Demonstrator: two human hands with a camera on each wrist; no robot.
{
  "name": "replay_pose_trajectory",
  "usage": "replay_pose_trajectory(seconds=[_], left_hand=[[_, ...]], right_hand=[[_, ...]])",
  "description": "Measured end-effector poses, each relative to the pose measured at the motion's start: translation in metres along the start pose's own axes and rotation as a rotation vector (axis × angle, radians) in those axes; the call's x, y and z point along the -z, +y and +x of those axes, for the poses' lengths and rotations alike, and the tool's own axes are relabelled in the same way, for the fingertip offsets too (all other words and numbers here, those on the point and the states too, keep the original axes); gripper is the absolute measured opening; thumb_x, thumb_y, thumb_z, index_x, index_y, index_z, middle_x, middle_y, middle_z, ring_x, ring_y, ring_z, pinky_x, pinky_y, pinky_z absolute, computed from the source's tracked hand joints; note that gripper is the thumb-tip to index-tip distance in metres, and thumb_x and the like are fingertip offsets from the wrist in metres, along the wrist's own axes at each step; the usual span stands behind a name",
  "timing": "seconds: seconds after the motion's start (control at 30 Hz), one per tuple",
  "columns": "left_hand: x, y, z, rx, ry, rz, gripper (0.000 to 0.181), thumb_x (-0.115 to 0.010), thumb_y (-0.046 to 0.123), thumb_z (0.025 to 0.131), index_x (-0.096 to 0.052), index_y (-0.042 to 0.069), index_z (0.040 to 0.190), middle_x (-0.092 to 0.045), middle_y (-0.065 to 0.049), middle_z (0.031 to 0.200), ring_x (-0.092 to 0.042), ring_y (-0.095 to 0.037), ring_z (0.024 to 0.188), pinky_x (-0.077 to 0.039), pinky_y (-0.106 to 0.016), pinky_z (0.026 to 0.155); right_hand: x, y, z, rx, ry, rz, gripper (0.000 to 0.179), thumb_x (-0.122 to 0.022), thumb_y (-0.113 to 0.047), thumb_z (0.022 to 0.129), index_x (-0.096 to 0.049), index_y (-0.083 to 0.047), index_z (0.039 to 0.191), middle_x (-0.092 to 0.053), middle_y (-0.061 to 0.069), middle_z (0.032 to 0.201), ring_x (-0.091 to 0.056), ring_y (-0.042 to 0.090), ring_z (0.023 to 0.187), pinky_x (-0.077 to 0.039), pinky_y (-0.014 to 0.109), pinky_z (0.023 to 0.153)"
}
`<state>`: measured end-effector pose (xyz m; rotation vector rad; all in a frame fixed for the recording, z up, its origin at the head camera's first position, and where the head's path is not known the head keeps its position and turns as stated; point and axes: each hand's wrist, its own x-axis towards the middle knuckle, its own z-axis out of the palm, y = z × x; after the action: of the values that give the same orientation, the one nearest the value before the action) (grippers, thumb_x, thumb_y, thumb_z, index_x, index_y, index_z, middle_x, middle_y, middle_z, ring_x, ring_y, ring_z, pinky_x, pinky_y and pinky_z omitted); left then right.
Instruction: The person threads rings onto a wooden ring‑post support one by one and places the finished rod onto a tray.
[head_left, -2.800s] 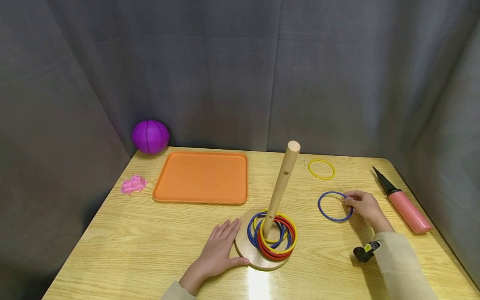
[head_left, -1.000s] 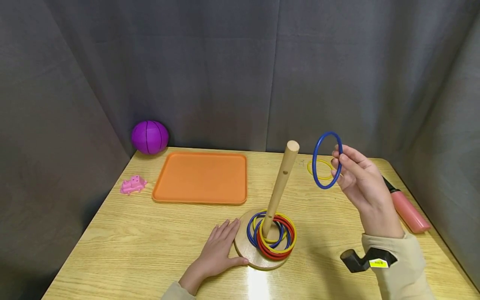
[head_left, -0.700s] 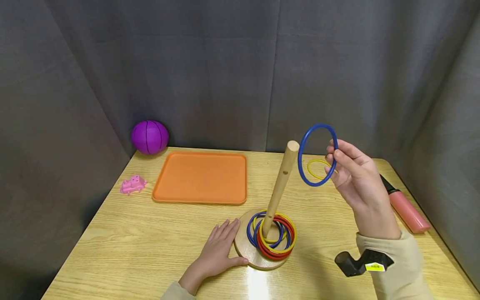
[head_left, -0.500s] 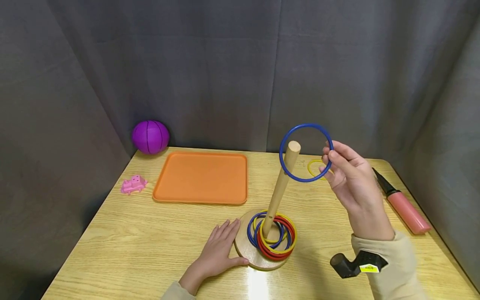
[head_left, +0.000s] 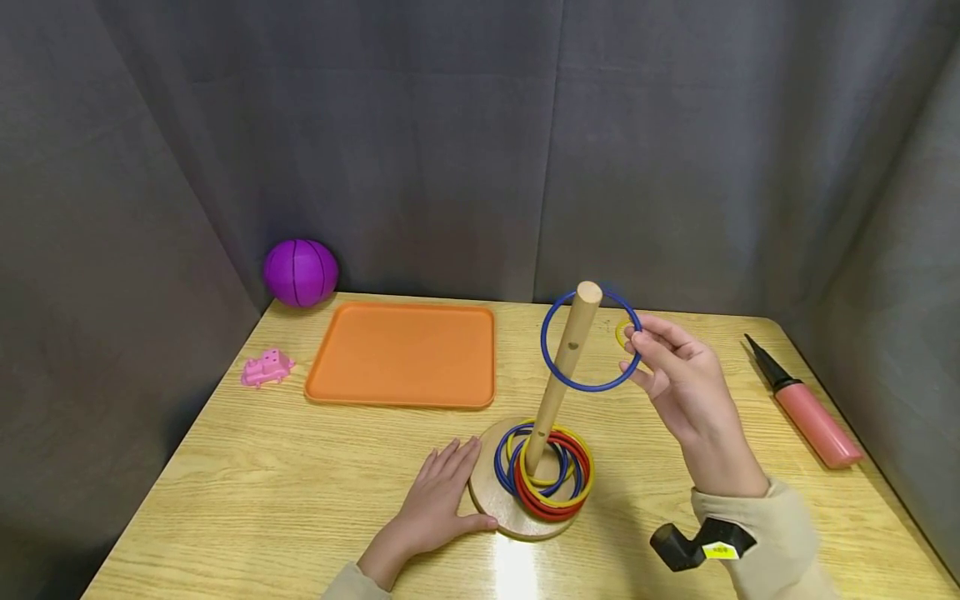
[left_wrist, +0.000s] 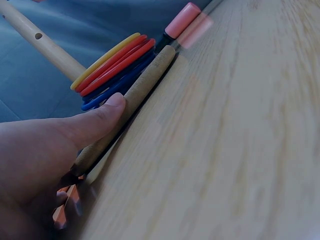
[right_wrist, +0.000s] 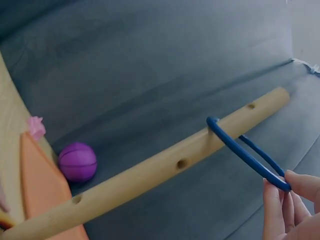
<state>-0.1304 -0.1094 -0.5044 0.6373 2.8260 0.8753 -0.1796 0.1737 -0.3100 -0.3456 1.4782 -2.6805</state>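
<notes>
My right hand (head_left: 690, 392) pinches a blue ring (head_left: 589, 388) between thumb and fingertips. The ring encircles the upper part of a wooden peg (head_left: 564, 367), just below its top; the right wrist view shows the blue ring (right_wrist: 247, 159) looped round the peg (right_wrist: 145, 177) too. Several yellow, red and blue rings (head_left: 553, 510) lie stacked round the peg's foot on its round wooden base (head_left: 491, 492). My left hand (head_left: 438, 504) rests with straight fingers against the base's left edge. In the left wrist view the thumb (left_wrist: 97, 120) touches the base's rim (left_wrist: 150, 72).
Behind my right fingers, a yellow ring (head_left: 621, 333) lies partly hidden on the table (head_left: 285, 483). A pink hand pump (head_left: 817, 423) lies at the right. An orange tray (head_left: 405, 354), a pink toy (head_left: 267, 367) and a purple ball (head_left: 302, 273) stand at the left. Grey curtains (head_left: 420, 150) surround the table.
My right hand has lifted the blue ring off the table, carried it leftward and brought it down over the peg's top. My left hand has stayed at the base.
</notes>
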Motion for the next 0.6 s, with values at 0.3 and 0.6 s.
replay_pose_trajectory(seconds=[0.3, 0.6], left_hand=[[-0.001, -0.001, -0.001, 0.009, -0.003, -0.001, 0.106, -0.067, 0.063, 0.078, -0.019, 0.01, 0.156, -0.022, -0.009, 0.162, -0.015, -0.033, 0.151, -0.012, -0.057, 0.121], [-0.002, -0.003, -0.001, 0.006, -0.004, 0.005, 0.106, -0.065, 0.064, 0.078, -0.018, 0.01, 0.156, -0.021, -0.008, 0.162, -0.014, -0.033, 0.151, -0.011, -0.056, 0.122]], right_hand=[[0.015, 0.02, -0.005, -0.079, 0.084, -0.121, 0.025, -0.056, 0.002, 0.095, -0.074, -0.015, 0.094, -0.071, -0.003, 0.087, -0.067, 0.006, 0.079, -0.059, 0.022, 0.069], [0.029, 0.038, -0.007, -0.135, 0.077, -0.246, 0.027, -0.057, 0.001, 0.094, -0.074, -0.02, 0.093, -0.071, -0.006, 0.088, -0.067, 0.005, 0.081, -0.059, 0.021, 0.068]])
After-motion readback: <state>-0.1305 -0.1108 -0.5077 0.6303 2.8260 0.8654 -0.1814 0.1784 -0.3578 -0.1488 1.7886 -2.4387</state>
